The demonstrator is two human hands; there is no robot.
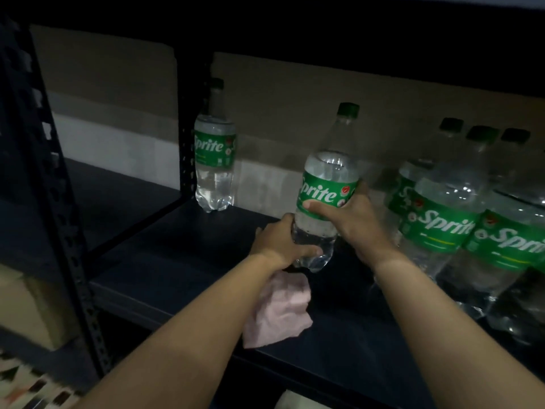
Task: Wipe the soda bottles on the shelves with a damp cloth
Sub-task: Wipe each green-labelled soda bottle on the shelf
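A clear Sprite bottle (326, 178) with a green label and green cap is held a little above the dark shelf (182, 261), tilted slightly. My right hand (351, 219) grips it around the label. My left hand (280, 240) holds its lower part near the base. A pink cloth (280, 311) hangs below my left wrist; whether the hand pinches it cannot be told. Another Sprite bottle (215, 160) stands upright at the back left of the shelf. Several more Sprite bottles (460, 225) crowd the right side.
A perforated dark metal upright (56, 184) frames the shelf at left, a second post (188, 128) stands behind the left bottle. Cardboard (295, 93) lines the back. A box (26, 302) sits on the lower left shelf.
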